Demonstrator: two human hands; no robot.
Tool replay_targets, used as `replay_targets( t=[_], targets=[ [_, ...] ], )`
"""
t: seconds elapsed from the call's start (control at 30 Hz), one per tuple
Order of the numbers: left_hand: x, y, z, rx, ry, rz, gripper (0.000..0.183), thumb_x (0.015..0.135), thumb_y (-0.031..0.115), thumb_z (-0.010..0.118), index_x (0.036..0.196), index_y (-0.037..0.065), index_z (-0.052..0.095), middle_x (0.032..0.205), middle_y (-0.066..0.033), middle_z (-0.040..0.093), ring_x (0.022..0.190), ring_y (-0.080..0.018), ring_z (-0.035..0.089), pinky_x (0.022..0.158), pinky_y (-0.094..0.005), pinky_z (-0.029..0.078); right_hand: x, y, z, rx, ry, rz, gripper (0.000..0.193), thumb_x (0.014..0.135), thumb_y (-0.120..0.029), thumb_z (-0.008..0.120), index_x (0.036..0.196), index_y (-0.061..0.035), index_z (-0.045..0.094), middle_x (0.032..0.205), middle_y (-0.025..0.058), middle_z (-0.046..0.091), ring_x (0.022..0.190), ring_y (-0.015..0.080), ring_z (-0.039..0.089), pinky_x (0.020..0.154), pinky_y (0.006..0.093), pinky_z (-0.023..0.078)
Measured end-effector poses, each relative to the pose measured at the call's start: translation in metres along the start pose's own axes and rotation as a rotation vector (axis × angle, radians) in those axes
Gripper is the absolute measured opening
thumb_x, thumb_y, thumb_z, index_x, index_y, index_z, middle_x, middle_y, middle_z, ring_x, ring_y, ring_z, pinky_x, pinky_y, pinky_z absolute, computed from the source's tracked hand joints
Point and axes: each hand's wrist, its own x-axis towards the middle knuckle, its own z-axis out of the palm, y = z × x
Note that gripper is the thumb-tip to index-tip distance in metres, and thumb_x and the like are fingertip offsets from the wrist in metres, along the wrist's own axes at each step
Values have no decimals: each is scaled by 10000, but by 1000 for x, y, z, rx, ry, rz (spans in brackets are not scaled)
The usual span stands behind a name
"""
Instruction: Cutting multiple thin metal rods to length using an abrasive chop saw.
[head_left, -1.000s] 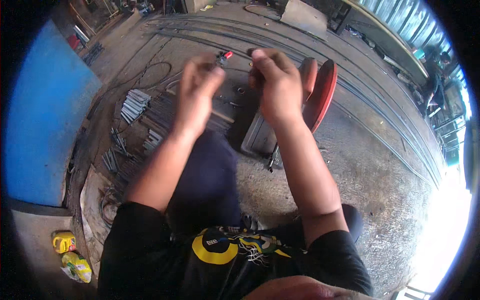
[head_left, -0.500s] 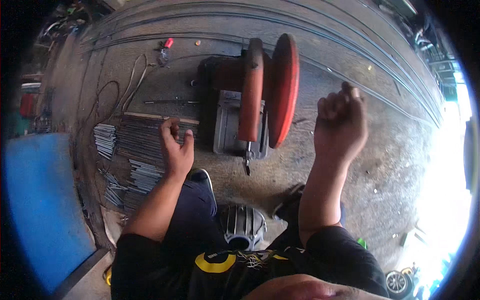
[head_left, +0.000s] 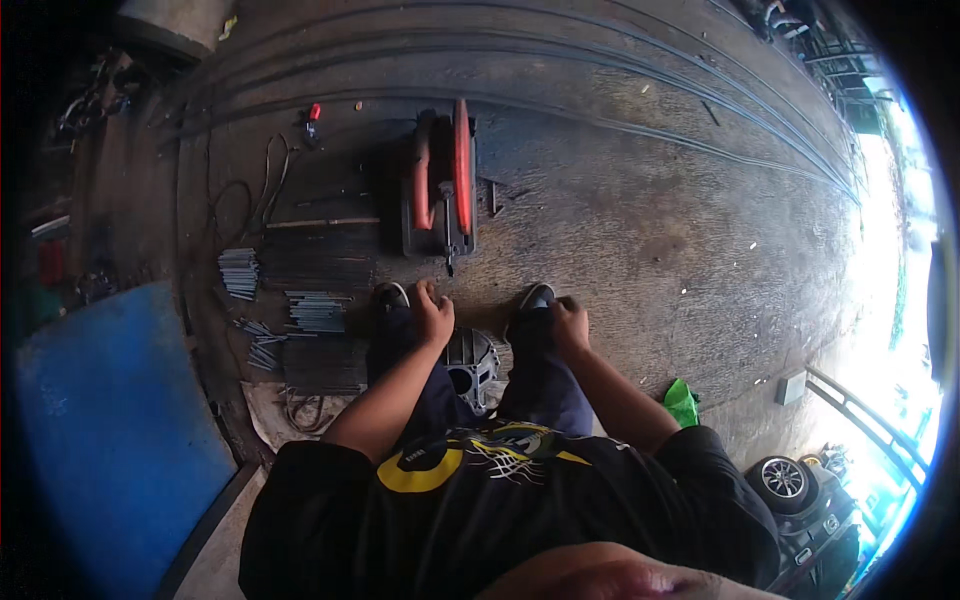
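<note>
My left hand (head_left: 433, 318) hovers over my left leg near the shoe, its fingers loosely curled with nothing visible in them. By my right knee, my right hand (head_left: 571, 326) is closed in a loose fist, and I see nothing in it. Ahead of both hands stands a cut-off saw (head_left: 424, 180) with a red guard and arm on a grey base. Neither hand touches it. A grey metal housing (head_left: 470, 360) with ribs and a round opening sits between my legs, partly hidden by the left forearm.
Bundles of short cut rods (head_left: 316, 312) lie left of my feet, beside darker rods (head_left: 320, 262). Long thin bars (head_left: 640, 128) stretch across the far floor. A blue panel (head_left: 120, 400) stands at left, a green bag (head_left: 682, 402) at right, and a wheel (head_left: 782, 482) farther right.
Both hands have drawn back from beside the saw to my legs, closer together. The view has shifted, so the saw appears smaller and farther off.
</note>
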Motion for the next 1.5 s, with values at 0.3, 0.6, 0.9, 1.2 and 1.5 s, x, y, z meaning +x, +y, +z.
replay_targets(
  t=[0.3, 0.6, 0.9, 1.2, 1.5],
  targets=[
    [3, 108, 9, -165, -61, -26, 478, 709, -9, 612, 1149, 20, 426, 910, -78, 469, 755, -172, 478, 708, -300, 436, -38, 51, -152, 297, 52, 331, 196, 829, -192, 586, 928, -24, 610, 580, 8, 494, 467, 107, 433, 449, 274, 355],
    [81, 184, 36, -282, -288, -225, 274, 767, 81, 597, 1014, 23, 494, 808, -38, 498, 749, -173, 522, 715, -294, 443, -126, 207, -268, 491, 25, 1009, 97, 824, -180, 558, 830, -84, 566, 589, 20, 468, 433, 144, 449, 378, 300, 331],
    [104, 161, 58, -364, -452, -442, 88, 851, 74, 587, 934, 72, 560, 713, 26, 507, 590, -73, 486, 549, -222, 419, -102, 138, -332, 9, -243, 727, 188, 834, -226, 585, 955, -85, 566, 673, 39, 523, 473, 132, 465, 407, 275, 358],
    [172, 215, 140, -499, -427, -654, 198, 820, 95, 604, 1010, 69, 553, 726, 16, 542, 593, -85, 534, 534, -237, 437, 119, -57, -332, 496, -35, 455, 190, 886, -203, 551, 1009, -62, 582, 671, 18, 501, 532, 99, 474, 441, 224, 367],
    [241, 313, 174, -615, -414, -644, 225, 869, 88, 567, 1087, 64, 517, 843, 1, 561, 615, -76, 530, 518, -227, 437, 229, -198, -342, 392, -290, 127, 209, 885, -180, 545, 1069, -89, 579, 779, 36, 509, 620, 131, 498, 516, 245, 401]
  ],
)
